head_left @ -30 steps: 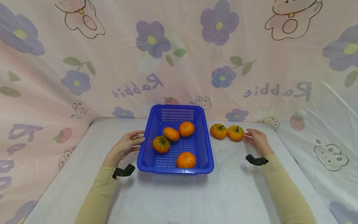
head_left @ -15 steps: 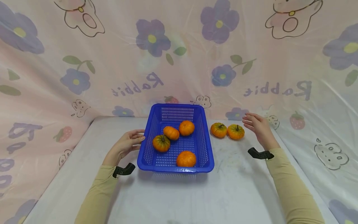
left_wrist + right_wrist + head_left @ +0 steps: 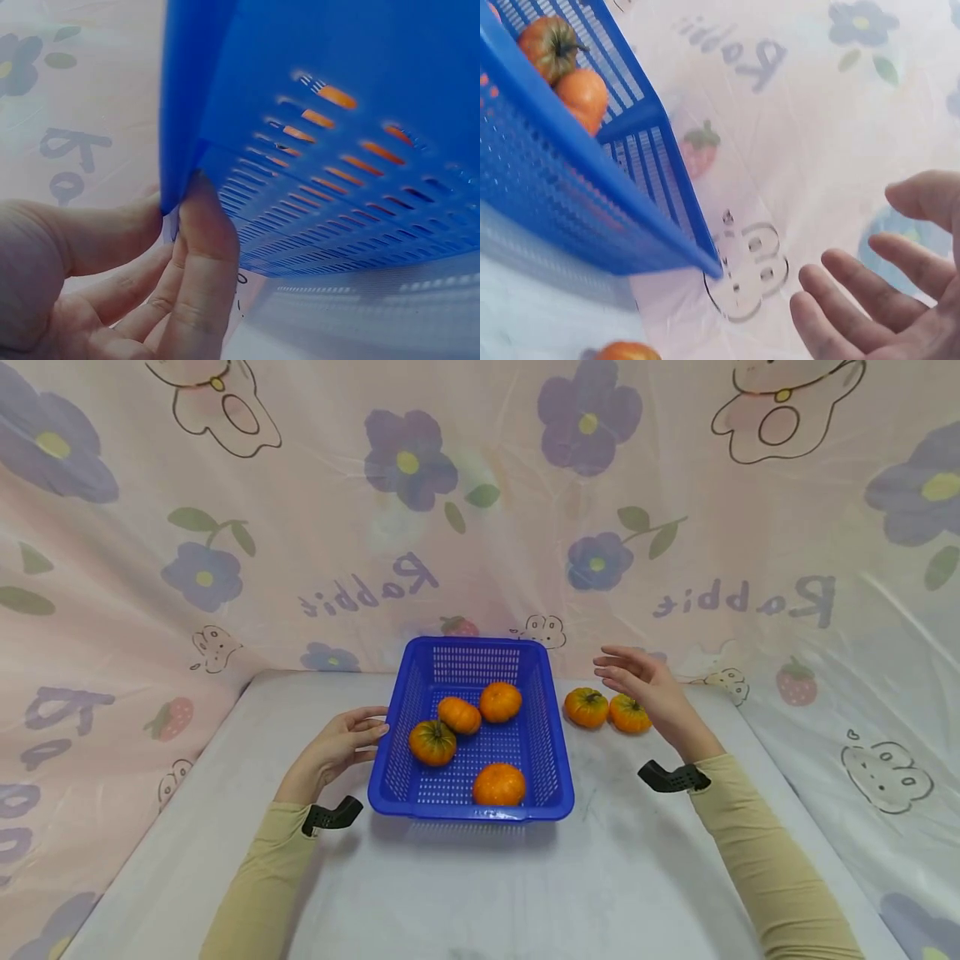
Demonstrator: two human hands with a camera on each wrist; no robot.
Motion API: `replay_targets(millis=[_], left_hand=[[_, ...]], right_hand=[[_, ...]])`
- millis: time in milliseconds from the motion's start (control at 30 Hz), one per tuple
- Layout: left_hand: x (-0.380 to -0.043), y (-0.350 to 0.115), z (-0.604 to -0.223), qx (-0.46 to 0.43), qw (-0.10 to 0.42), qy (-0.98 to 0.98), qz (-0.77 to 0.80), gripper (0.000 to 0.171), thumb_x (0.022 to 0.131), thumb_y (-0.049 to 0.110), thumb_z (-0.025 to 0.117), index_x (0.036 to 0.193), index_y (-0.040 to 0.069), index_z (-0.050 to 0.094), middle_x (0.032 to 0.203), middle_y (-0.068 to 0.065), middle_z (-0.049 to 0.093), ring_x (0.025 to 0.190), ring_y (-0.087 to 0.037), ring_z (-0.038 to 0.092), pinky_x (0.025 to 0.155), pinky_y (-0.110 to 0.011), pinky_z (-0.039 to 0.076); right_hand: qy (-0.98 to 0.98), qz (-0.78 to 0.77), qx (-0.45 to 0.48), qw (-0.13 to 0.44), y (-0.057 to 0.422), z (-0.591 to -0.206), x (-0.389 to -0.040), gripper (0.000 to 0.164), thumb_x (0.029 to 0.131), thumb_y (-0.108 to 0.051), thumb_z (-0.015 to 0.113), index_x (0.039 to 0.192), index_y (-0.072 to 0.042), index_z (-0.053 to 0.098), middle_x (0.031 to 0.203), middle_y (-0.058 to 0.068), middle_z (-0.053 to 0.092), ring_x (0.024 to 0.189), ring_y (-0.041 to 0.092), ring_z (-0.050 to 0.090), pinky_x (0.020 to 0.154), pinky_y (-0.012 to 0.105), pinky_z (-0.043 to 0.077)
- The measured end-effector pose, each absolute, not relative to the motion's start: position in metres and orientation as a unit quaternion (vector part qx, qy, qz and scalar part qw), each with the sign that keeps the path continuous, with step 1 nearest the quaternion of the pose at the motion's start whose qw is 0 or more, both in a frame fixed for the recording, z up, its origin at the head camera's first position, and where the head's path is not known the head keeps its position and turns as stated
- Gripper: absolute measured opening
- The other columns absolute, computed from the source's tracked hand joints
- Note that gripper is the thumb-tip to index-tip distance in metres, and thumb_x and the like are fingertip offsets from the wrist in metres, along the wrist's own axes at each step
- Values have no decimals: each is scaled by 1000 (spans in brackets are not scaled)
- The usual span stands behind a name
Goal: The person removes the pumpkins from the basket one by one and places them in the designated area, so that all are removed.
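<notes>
A blue plastic basket [image 3: 471, 814] stands mid-table with several small pumpkins inside, among them a greenish-orange one [image 3: 432, 743] and a plain orange one [image 3: 499, 785]. My left hand [image 3: 337, 752] pinches its left rim between thumb and fingers; the left wrist view shows the fingertips under the rim [image 3: 184, 112]. Right of the basket, two more pumpkins sit side by side on the table, a near one [image 3: 586, 707] and a farther-right one [image 3: 628, 715]. My right hand [image 3: 648, 689] hovers above them with relaxed fingers, holding nothing, and partly covers the right one.
The white table [image 3: 600, 877] meets a patterned curtain [image 3: 480, 552] behind the basket and at both sides. Each wrist carries a black camera mount, the left one [image 3: 332, 816] and the right one [image 3: 673, 777].
My right hand has risen from beside the right-hand pumpkin and swung left, over the two pumpkins on the table. The left hand and the basket have stayed put.
</notes>
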State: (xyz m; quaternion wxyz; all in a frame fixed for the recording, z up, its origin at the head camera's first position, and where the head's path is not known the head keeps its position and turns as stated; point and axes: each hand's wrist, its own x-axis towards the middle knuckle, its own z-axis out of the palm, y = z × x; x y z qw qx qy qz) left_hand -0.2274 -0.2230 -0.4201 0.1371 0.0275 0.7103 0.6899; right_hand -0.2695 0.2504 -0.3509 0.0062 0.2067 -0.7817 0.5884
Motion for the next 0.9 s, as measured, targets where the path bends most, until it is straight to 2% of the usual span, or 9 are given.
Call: replay_targets(millis=[167, 367, 500, 600, 733, 900], left_hand=[[-227, -223, -422, 27, 141, 706, 694, 51, 96, 11, 58, 142, 1, 38, 114, -15, 59, 92, -21, 64, 81, -35, 55], [-227, -223, -423, 36, 142, 704, 695, 51, 97, 12, 58, 142, 0, 38, 114, -15, 59, 92, -20, 64, 81, -34, 55], [-227, -225, -421, 37, 140, 707, 692, 51, 97, 10, 56, 142, -1, 37, 114, -15, 59, 92, -19, 64, 81, -34, 55], [-228, -225, -421, 38, 144, 707, 691, 51, 97, 10, 56, 143, -1, 36, 115, -15, 59, 92, -20, 63, 82, -34, 54], [-230, -224, -422, 41, 146, 705, 693, 51, 97, 12, 57, 143, 1, 37, 115, -15, 58, 93, -20, 63, 82, -35, 54], [-230, -224, -423, 41, 143, 701, 697, 51, 97, 11, 56, 143, 0, 36, 113, -13, 59, 93, -20, 64, 82, -35, 54]], right_hand=[[-789, 566, 238, -25, 235, -352, -266, 44, 99, -21, 54, 141, -9, 46, 132, 13, 54, 120, 27, 53, 97, 29, 45], [-772, 564, 287, -66, 215, -353, -262, 45, 98, -17, 56, 141, -8, 45, 135, 18, 51, 123, 33, 49, 99, 32, 44], [-765, 542, 328, -116, 200, -356, -260, 46, 98, -14, 56, 141, -7, 44, 136, 17, 50, 125, 36, 46, 96, 31, 46], [-772, 507, 350, -155, 192, -359, -256, 48, 96, -15, 59, 141, -6, 44, 137, 15, 49, 126, 35, 46, 97, 35, 45], [-774, 467, 376, -204, 181, -363, -251, 52, 93, -16, 64, 140, -5, 44, 140, 11, 48, 129, 30, 44, 104, 42, 38], [-770, 424, 409, -244, 166, -366, -245, 56, 90, -13, 68, 140, -8, 45, 142, 5, 46, 131, 24, 42, 108, 41, 33]])
